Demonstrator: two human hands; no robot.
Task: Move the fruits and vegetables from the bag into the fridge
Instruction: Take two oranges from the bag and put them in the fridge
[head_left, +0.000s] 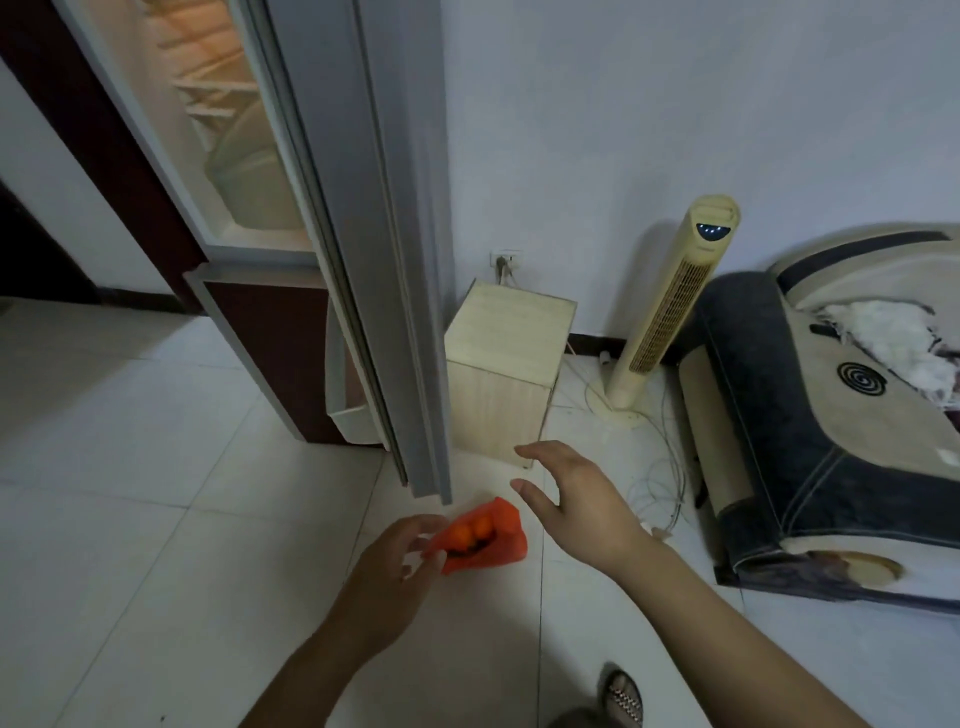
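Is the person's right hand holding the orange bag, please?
No, the right hand is open with fingers spread, gripping nothing; the left hand holds the orange bag.

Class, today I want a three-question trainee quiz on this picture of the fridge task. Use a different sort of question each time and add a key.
1. True or false: the fridge door stands open.
2. Fill in the gap: the right hand is spread above the red bag and holds ____.
3. What grips the edge of the red bag, which has orange fruits inside?
A. the left hand
B. the right hand
C. both hands

Key: 1 true; 2 nothing; 3 A.
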